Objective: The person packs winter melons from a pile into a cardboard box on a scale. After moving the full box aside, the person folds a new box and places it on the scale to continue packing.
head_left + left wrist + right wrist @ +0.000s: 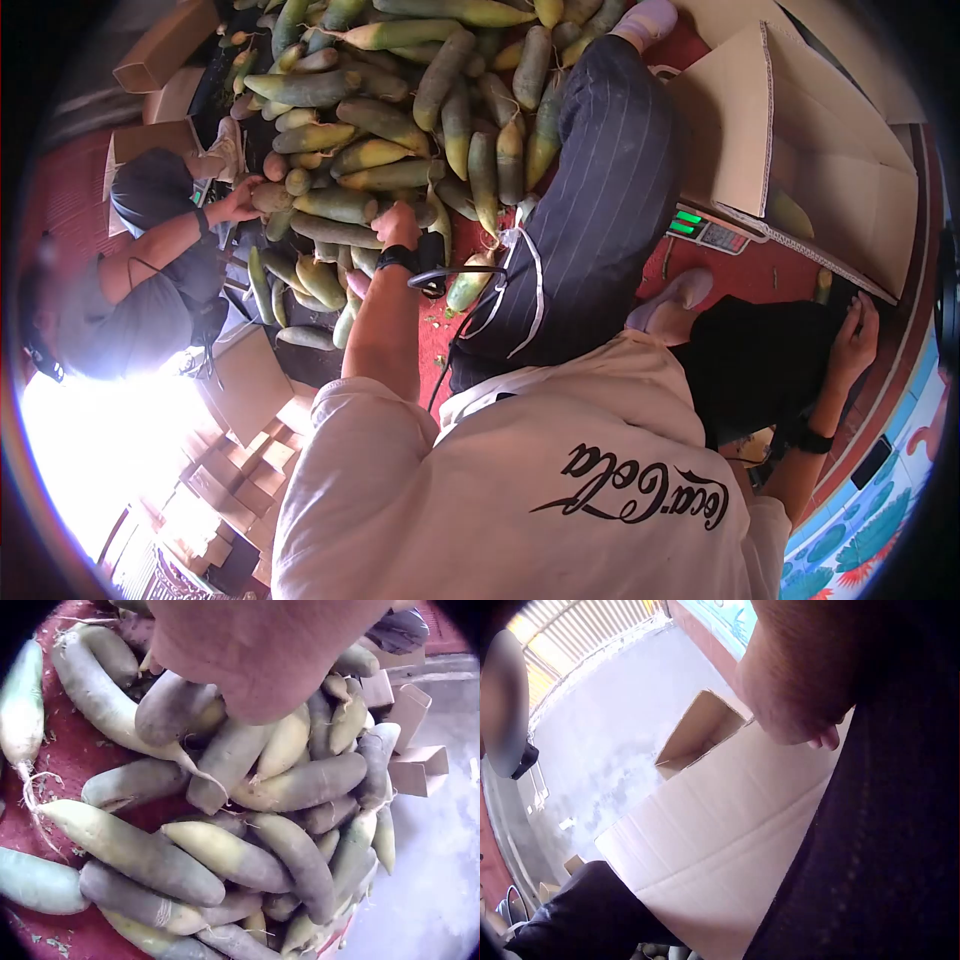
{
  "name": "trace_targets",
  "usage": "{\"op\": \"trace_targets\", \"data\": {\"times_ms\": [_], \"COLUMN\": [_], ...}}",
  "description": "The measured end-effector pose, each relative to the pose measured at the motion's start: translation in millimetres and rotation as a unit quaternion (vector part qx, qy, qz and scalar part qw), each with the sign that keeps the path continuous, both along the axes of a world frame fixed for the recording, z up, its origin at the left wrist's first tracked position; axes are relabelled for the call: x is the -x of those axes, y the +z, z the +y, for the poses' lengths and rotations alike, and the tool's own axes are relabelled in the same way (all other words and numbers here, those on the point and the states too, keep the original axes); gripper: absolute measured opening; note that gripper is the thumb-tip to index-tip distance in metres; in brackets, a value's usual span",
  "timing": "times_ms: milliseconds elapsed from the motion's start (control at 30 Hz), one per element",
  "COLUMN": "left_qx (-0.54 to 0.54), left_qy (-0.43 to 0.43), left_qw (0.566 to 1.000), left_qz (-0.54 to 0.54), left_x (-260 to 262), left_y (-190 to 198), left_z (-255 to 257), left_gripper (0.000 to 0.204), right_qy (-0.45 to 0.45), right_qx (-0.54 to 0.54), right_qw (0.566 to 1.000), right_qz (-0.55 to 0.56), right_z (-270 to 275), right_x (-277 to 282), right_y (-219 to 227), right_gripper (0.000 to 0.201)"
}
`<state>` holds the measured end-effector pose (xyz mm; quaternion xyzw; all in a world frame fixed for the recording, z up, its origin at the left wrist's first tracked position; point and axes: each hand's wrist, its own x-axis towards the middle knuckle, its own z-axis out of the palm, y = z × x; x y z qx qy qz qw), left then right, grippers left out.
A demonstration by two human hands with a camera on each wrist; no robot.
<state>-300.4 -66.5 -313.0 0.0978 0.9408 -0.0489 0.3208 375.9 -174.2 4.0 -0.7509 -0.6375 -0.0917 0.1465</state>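
Observation:
Long green radishes [385,125] lie heaped on a red floor covering in the head view. My left hand [398,225] is down among them at the near side of the heap, close by the end of a radish [335,205]. In the left wrist view the back of the left hand [262,652] covers its fingers, and I cannot tell whether they grip a radish. Out to the right, my right hand [855,335] rests by the dark-trousered knee with fingers loosely extended, holding nothing. A cardboard box flap [720,825] lies beside it in the right wrist view.
A large open carton [840,170] stands at right, near a scale with a lit green display [688,222]. Another person at left has a hand [237,203] on a radish [270,197]. Cardboard boxes [240,480] are stacked at lower left.

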Motion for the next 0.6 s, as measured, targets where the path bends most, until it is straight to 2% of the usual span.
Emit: {"op": "trace_targets", "data": {"times_ms": [100, 133, 167, 200, 233, 267, 300, 333, 400, 600], "left_qx": [-0.038, -0.037, -0.005, 0.027, 0.028, -0.093, -0.193, -0.193, -0.211, -0.258], "left_qy": [0.042, 0.042, -0.334, -0.661, -0.663, -0.279, 0.168, 0.166, 0.216, 0.362], "left_qw": [0.998, 0.998, 0.942, 0.75, 0.748, 0.942, 0.926, 0.926, 0.894, 0.765], "left_qz": [-0.029, -0.03, -0.016, 0.0, -0.002, -0.159, -0.279, -0.28, -0.33, -0.466], "left_x": [4.4, 24.9, 45.5, 76.2, 76.4, 74.4, 69.7, 66.6, 54.1, 29.3], "left_y": [-10.6, -55.9, -102.7, -148.7, -153.2, -154.5, -149.0, -142.2, -111.4, -2.0], "left_z": [-14.5, -47.2, -62.0, -53.3, -52.1, -49.8, -46.0, -41.9, -38.3, -20.9], "left_gripper": [0.074, 0.074, 0.071, 0.069, 0.069, 0.066, 0.066, 0.066, 0.062, 0.051], "right_qy": [0.0, -0.01, -0.019, -0.021, -0.013, -0.005, -0.007, -0.007, -0.01, 0.009], "right_qx": [0.01, 0.012, 0.015, 0.017, 0.019, 0.02, 0.021, 0.028, 0.033, 0.02], "right_qw": [1.0, 1.0, 1.0, 1.0, 1.0, 1.0, 1.0, 1.0, 0.999, 1.0], "right_qz": [-0.006, 0.0, 0.006, 0.005, 0.011, 0.017, 0.017, 0.005, -0.007, -0.005], "right_z": [1.2, 1.7, 1.8, 2.7, 4.0, 4.7, 4.8, 5.1, 5.1, 5.5], "right_x": [-2.0, -0.2, 1.9, 4.5, 7.5, 9.4, 10.0, 10.2, 10.2, 9.4], "right_y": [-1.3, -1.5, -1.3, -0.2, 1.7, 3.0, 3.5, 3.6, 3.3, 2.6], "right_gripper": [0.014, 0.014, 0.014, 0.014, 0.014, 0.014, 0.014, 0.014, 0.014, 0.015]}}
